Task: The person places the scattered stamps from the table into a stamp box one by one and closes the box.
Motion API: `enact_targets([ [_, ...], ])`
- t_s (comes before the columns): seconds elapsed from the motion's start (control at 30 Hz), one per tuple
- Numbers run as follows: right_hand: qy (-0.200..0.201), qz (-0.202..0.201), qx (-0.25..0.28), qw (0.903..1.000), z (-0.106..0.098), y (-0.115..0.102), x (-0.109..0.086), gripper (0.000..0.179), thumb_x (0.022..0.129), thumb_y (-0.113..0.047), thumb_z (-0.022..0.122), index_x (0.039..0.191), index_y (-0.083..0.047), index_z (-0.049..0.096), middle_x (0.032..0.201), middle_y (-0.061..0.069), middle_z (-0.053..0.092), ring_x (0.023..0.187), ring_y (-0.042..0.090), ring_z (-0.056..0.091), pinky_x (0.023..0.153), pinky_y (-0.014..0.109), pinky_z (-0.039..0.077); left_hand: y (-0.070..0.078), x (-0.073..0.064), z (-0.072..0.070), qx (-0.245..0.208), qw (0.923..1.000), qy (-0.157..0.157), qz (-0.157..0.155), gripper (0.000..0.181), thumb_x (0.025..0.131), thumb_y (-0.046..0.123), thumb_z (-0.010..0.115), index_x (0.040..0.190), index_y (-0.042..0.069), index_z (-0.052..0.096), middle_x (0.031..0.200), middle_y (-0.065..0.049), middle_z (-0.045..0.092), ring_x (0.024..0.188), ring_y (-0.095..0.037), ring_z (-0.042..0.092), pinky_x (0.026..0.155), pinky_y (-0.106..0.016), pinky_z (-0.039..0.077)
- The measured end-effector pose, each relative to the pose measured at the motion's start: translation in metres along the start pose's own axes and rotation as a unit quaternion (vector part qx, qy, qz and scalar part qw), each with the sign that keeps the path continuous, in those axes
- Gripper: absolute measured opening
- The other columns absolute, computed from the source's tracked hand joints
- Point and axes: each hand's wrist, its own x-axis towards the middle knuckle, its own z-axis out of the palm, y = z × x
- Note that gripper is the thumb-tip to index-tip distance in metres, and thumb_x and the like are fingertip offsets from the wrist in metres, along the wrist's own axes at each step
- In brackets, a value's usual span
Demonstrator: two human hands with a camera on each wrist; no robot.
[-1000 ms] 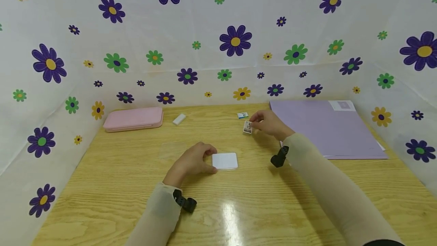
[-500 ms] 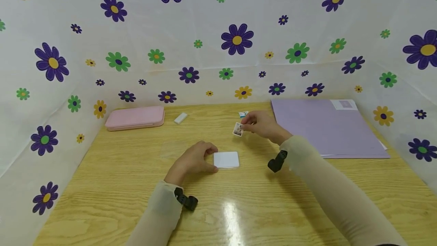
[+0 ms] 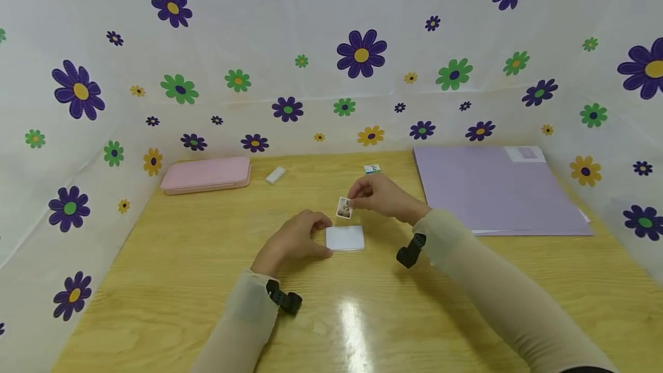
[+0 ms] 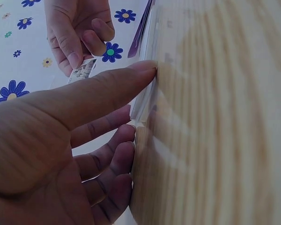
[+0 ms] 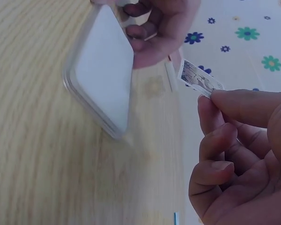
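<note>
My right hand pinches a small white-bordered picture card between thumb and index finger. The card is tilted in the air, just beyond a flat white stack with rounded corners. In the right wrist view, the stack's edge shows thin clear layers, and the picture side of the card is visible. My left hand holds the stack at its left end, thumb at the near corner and index finger at the far one. Seen from the left wrist, that thumb presses the stack's edge.
At the back left lie a pink case and a white eraser-like block. A small blue-and-white packet lies behind my right hand. A large lilac folder covers the right rear of the wooden table. Flower-printed cloth walls it in.
My right hand has carried the picture card left and nearer, from beside the small packet to just behind the white stack. The left hand has stayed at the stack.
</note>
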Motion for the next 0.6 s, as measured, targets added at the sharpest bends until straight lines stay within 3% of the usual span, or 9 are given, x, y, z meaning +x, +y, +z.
enact_targets([
  [0.33,-0.043,-0.001,-0.018,0.9989,0.020,-0.001,0.002,0.005,0.091,-0.007,0.071,0.095,-0.005,0.070,0.087,0.007,0.068,0.079,0.019,0.060,0.072,0.031,0.050,0.003,-0.001,-0.003,-0.005,1.0000,-0.001,-0.005,0.056,0.072,0.022,0.090,0.119,0.008,0.064,0.109,-0.003,0.058,0.099,-0.019,0.053,0.094,-0.038,0.043],
  [0.6,-0.070,-0.009,-0.030,0.9970,0.033,0.001,0.003,0.004,0.089,-0.002,0.071,0.093,-0.003,0.070,0.084,0.006,0.068,0.075,0.016,0.059,0.068,0.028,0.048,0.003,-0.003,-0.004,-0.005,1.0000,-0.001,-0.003,0.057,0.073,0.022,0.090,0.121,0.007,0.063,0.109,-0.004,0.058,0.098,-0.020,0.052,0.092,-0.038,0.044],
])
